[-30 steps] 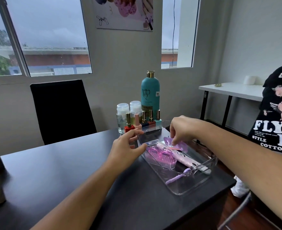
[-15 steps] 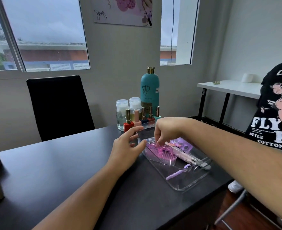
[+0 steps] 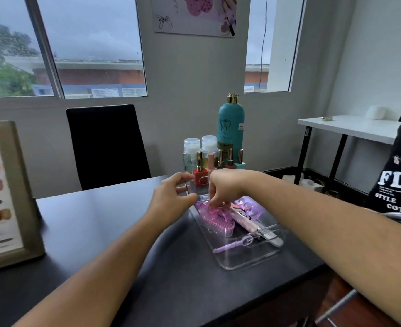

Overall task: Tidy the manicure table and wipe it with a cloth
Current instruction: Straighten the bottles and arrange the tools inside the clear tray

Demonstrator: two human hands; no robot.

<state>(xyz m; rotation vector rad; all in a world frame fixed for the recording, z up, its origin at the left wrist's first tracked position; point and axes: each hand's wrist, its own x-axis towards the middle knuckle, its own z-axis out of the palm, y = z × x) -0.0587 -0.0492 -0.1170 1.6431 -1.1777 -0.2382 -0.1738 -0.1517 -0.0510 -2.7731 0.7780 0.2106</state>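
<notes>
A clear plastic tray (image 3: 242,265) sits on the black manicure table (image 3: 100,232) near its right edge. It holds a pink toe separator (image 3: 220,221), a purple separator (image 3: 251,206), a pale pink pen-shaped tool (image 3: 244,218), metal nippers (image 3: 265,233) and a lilac stick (image 3: 227,247). My right hand (image 3: 225,187) reaches down into the tray's far end, its fingertips pinched on the pink toe separator. My left hand (image 3: 171,199) grips the tray's far left corner between thumb and fingers. No cloth is in view.
Behind the tray stand a teal bottle (image 3: 231,128), two clear bottles (image 3: 191,149) and a row of nail polishes (image 3: 200,173). A framed colour chart (image 3: 6,197) stands at the left. A black chair (image 3: 107,145) faces me. A person in a black T-shirt (image 3: 399,175) is at the right.
My right hand has shifted from the purple separator at the tray's far end to the pink toe separator. My left hand stays at the tray's corner. The view has turned left.
</notes>
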